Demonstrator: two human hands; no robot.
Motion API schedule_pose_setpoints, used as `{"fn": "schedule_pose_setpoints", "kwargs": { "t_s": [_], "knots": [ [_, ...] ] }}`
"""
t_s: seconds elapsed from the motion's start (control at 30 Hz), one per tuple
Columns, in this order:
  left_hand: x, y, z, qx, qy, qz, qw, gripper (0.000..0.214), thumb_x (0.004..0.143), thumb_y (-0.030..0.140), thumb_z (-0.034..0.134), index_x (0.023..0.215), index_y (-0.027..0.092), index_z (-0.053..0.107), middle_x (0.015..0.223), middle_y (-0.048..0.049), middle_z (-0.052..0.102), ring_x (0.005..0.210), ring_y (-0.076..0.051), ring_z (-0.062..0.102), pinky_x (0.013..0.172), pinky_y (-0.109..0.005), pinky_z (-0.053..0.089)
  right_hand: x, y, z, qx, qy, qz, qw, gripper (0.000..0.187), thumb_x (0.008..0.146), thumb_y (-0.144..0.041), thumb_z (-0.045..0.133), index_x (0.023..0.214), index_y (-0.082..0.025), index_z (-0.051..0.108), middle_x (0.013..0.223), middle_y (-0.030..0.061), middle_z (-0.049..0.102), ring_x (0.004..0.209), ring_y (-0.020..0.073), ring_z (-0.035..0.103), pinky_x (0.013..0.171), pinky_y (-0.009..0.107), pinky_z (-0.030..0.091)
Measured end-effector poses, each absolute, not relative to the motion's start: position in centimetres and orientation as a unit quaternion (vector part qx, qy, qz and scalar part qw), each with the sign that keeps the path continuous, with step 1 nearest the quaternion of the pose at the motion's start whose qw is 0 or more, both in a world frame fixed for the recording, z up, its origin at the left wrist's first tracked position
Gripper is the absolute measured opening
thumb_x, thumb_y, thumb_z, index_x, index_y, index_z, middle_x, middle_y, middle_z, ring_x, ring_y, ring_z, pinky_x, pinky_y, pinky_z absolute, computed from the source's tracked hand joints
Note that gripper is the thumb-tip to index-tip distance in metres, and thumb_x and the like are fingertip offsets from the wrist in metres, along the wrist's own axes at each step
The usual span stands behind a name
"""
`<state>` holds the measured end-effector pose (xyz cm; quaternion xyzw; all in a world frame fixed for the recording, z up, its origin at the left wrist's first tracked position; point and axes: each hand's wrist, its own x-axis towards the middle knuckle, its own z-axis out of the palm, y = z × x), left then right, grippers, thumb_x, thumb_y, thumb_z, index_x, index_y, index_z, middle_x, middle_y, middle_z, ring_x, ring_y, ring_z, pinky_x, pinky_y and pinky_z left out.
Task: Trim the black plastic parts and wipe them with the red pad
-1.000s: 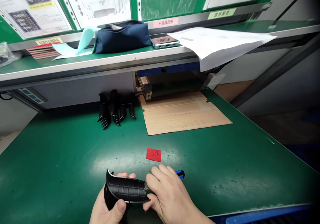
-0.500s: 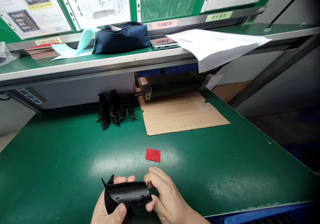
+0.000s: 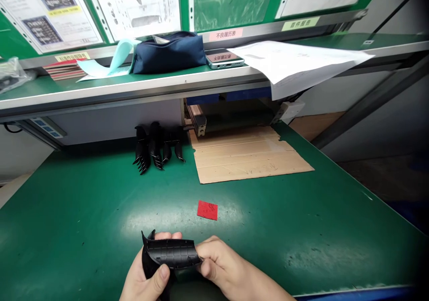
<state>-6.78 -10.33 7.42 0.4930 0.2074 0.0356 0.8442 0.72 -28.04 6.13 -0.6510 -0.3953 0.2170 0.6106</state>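
My left hand (image 3: 147,272) is closed around a curved black plastic shell (image 3: 174,252), thumb on the near side and fingertips over the far edge. The shell lies sideways with its ribbed, grid-lined hollow face up and pointed prongs at its left end. At the shell's right end, my right hand (image 3: 223,260) is closed in a pinch against the edge. A small bit shows between its thumb and forefinger, too little to name. Just beyond the hands, a red card (image 3: 207,210) with dark handwriting lies on the green table (image 3: 100,211).
Several black clawed plastic parts (image 3: 156,151) stand in a row at the back. Right of them lies a flat cardboard sheet (image 3: 251,158) before a low opening. The shelf above bears a navy pouch (image 3: 169,52), a phone (image 3: 225,58) and papers (image 3: 301,61) hanging over its edge.
My right hand has dropped slightly and its fingers have closed in at the shell's right end. The shell has turned a little in my left hand. The whole view has shifted slightly.
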Motion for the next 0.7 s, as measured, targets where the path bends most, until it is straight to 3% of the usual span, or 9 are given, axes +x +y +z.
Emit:
{"fn": "schedule_pose_setpoints", "kwargs": {
  "t_s": [0.07, 0.13, 0.23, 0.3, 0.37, 0.57, 0.7],
  "knots": [
    [-6.5, -10.2, 7.2, 0.453, 0.223, 0.040, 0.862, 0.062, 0.065, 0.035, 0.082, 0.118, 0.018, 0.056, 0.123, -0.0126, 0.060, 0.111, -0.026, 0.059, 0.088, -0.031, 0.052, 0.6, -28.1, 6.0, -0.613, -0.344, 0.236, 0.671, 0.065, 0.084, -0.076, 0.031, 0.067, -0.014, 0.040, 0.060, -0.0003, 0.036, 0.057, 0.0090, 0.034, 0.057, 0.024, 0.027],
    [-6.3, -10.0, 6.9, 0.402, 0.229, 0.033, 0.886, 0.062, 0.070, 0.031, 0.079, 0.124, 0.019, 0.051, 0.129, -0.0141, 0.056, 0.116, -0.027, 0.056, 0.088, -0.034, 0.053, 0.4, -27.7, 5.7, -0.642, -0.293, 0.152, 0.693, 0.061, 0.078, -0.075, 0.046, 0.076, -0.015, 0.048, 0.069, 0.0011, 0.044, 0.062, 0.0102, 0.037, 0.057, 0.024, 0.030],
    [-6.1, -9.8, 6.6, 0.322, 0.228, -0.012, 0.919, 0.057, 0.076, 0.024, 0.074, 0.127, 0.019, 0.051, 0.131, -0.0140, 0.054, 0.118, -0.028, 0.055, 0.098, -0.039, 0.047, 0.2, -26.8, 5.5, -0.726, -0.312, -0.006, 0.613, 0.036, 0.076, -0.042, 0.071, 0.098, -0.018, 0.055, 0.093, 0.0039, 0.050, 0.073, 0.0101, 0.046, 0.061, 0.021, 0.038],
    [-6.0, -9.8, 6.5, 0.279, 0.220, -0.032, 0.934, 0.044, 0.078, 0.022, 0.072, 0.120, 0.020, 0.060, 0.127, -0.0122, 0.058, 0.116, -0.028, 0.056, 0.105, -0.043, 0.040, 0.3, -26.2, 5.6, -0.738, -0.366, -0.037, 0.566, 0.020, 0.080, -0.021, 0.063, 0.100, -0.020, 0.058, 0.105, 0.0049, 0.053, 0.079, 0.0094, 0.053, 0.066, 0.020, 0.042],
    [-5.7, -9.8, 6.7, 0.248, 0.204, -0.025, 0.947, 0.029, 0.081, 0.020, 0.068, 0.110, 0.022, 0.069, 0.121, -0.0104, 0.062, 0.117, -0.026, 0.055, 0.110, -0.046, 0.033, 0.3, -25.7, 5.7, -0.734, -0.374, -0.037, 0.566, 0.007, 0.085, -0.016, 0.054, 0.090, -0.019, 0.059, 0.103, 0.0043, 0.055, 0.079, 0.0090, 0.054, 0.069, 0.020, 0.044],
    [-4.7, -9.6, 7.4, 0.176, 0.232, 0.063, 0.955, 0.028, 0.091, 0.029, 0.049, 0.106, 0.018, 0.071, 0.128, -0.0106, 0.058, 0.121, -0.022, 0.053, 0.115, -0.041, 0.023, -0.3, -23.8, 4.7, -0.738, -0.366, 0.033, 0.566, 0.005, 0.084, -0.020, 0.055, 0.081, -0.016, 0.054, 0.091, 0.0041, 0.055, 0.077, 0.0105, 0.055, 0.068, 0.021, 0.044],
    [-4.3, -9.6, 6.3, 0.121, 0.286, 0.092, 0.946, 0.019, 0.088, 0.026, 0.057, 0.098, 0.013, 0.065, 0.119, -0.0132, 0.062, 0.116, -0.023, 0.056, 0.111, -0.039, 0.030, -0.2, -22.7, 2.9, -0.749, -0.410, 0.090, 0.513, 0.011, 0.080, -0.020, 0.060, 0.087, -0.017, 0.053, 0.095, 0.0034, 0.057, 0.075, 0.0099, 0.055, 0.066, 0.019, 0.045]
  ]
}}
